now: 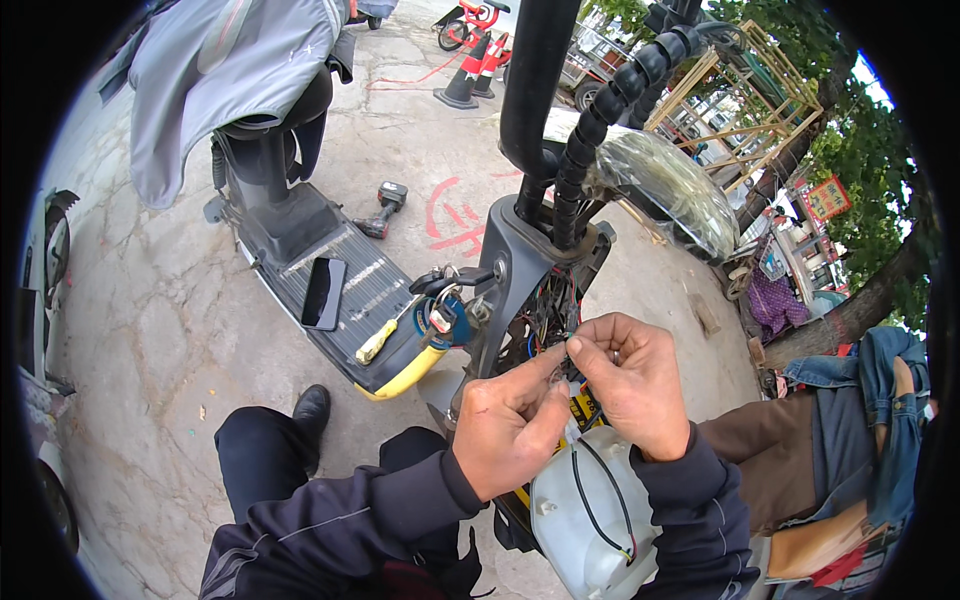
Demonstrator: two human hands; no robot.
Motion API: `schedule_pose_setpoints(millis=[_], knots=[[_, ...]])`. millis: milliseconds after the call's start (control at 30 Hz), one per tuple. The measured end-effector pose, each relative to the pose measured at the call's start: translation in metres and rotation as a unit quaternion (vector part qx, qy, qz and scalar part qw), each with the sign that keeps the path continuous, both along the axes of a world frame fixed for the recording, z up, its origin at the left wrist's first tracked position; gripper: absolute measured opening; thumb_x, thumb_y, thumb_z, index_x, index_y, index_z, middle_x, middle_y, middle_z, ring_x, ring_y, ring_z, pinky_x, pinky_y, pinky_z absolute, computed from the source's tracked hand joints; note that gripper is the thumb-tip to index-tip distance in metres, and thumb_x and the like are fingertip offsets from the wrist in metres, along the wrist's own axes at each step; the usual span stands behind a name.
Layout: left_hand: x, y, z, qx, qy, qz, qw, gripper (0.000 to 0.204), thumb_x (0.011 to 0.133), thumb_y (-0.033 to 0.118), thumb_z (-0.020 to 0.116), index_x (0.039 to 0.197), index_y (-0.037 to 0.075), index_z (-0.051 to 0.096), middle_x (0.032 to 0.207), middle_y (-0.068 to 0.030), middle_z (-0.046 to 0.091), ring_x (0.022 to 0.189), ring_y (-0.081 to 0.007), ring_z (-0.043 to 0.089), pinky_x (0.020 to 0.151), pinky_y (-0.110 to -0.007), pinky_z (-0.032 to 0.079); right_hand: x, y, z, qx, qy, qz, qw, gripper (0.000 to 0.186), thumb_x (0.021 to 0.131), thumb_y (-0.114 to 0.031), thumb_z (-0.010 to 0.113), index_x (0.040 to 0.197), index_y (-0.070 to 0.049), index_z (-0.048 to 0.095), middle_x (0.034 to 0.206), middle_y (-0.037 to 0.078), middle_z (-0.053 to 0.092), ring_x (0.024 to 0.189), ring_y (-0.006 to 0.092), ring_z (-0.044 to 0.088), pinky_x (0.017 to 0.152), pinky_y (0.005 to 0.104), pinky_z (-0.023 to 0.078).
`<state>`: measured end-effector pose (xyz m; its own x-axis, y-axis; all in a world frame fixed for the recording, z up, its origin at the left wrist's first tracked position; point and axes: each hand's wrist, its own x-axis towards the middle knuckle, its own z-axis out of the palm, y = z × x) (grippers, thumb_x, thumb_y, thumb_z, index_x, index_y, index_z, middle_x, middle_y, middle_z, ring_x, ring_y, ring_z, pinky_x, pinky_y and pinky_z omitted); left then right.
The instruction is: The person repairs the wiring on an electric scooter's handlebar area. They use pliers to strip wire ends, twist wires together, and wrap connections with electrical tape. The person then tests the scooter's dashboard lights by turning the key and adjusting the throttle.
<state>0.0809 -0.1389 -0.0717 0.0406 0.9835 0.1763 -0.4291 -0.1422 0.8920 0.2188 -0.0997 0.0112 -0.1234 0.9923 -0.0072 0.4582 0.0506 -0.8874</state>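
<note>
My left hand [510, 430] and my right hand [635, 382] meet in front of an electric scooter's opened steering column [510, 262]. Both are closed in a fingertip pinch on thin wire [562, 368]; its exact ends are hidden by the fingers. Behind the fingertips, a tangle of coloured wires [545, 315] spills from the column. Below the hands is a pale lamp housing [585, 505] with two black cables [583, 497] running across it. Partly covered by my fingers, a yellow and black labelled part [583, 405] sits between the hands and the housing.
A phone [323, 293] and a yellow-handled screwdriver [377, 342] lie on the scooter's footboard [365, 300]. Keys [441, 316] hang at the column beside a blue tape roll [458, 325]. A cordless drill [383, 210] lies on the ground. At right sits another person [850, 440].
</note>
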Motion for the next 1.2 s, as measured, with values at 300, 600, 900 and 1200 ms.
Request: schedule_pose_setpoints(millis=[300, 600, 900, 1200], knots=[[-0.004, 0.009, 0.016, -0.140, -0.127, -0.080, 0.979, 0.028, 0.105, 0.009, 0.056, 0.123, -0.008, 0.069, 0.067, -0.0027, 0.064, 0.050, -0.0076, 0.053, 0.048, -0.023, 0.042, -0.004, -0.013, -0.005, 0.114, -0.059, 0.008, 0.992, 0.010, 0.095, -0.004, 0.069, 0.098, 0.005, 0.073, 0.077, 0.006, 0.069, 0.065, 0.0076, 0.061, 0.057, 0.0257, 0.048], [-0.003, 0.011, 0.026, -0.228, -0.193, -0.078, 0.951, 0.025, 0.107, 0.020, 0.064, 0.111, -0.004, 0.068, 0.058, 0.0015, 0.051, 0.041, -0.0081, 0.042, 0.040, -0.024, 0.036, 0.017, -0.004, 0.010, 0.071, -0.035, 0.046, 0.996, 0.020, 0.098, -0.005, 0.062, 0.110, 0.007, 0.073, 0.077, 0.008, 0.069, 0.063, 0.0126, 0.060, 0.058, 0.0284, 0.046], [-0.006, 0.010, 0.022, -0.227, -0.201, -0.113, 0.946, 0.023, 0.111, 0.026, 0.055, 0.110, 0.004, 0.063, 0.055, 0.0025, 0.044, 0.036, -0.0090, 0.037, 0.038, -0.025, 0.033, 0.023, 0.016, 0.030, -0.186, -0.019, 0.086, 0.979, 0.038, 0.106, -0.027, 0.053, 0.102, 0.005, 0.072, 0.061, 0.006, 0.061, 0.047, 0.0097, 0.052, 0.048, 0.0257, 0.041], [-0.009, 0.011, 0.017, -0.210, -0.192, -0.141, 0.948, 0.021, 0.112, 0.028, 0.053, 0.112, 0.008, 0.060, 0.056, 0.0025, 0.045, 0.037, -0.0090, 0.037, 0.038, -0.025, 0.033, 0.019, 0.025, 0.028, -0.217, 0.023, 0.110, 0.970, 0.033, 0.104, -0.026, 0.059, 0.093, 0.004, 0.068, 0.057, 0.005, 0.057, 0.043, 0.0094, 0.047, 0.043, 0.0264, 0.034]])
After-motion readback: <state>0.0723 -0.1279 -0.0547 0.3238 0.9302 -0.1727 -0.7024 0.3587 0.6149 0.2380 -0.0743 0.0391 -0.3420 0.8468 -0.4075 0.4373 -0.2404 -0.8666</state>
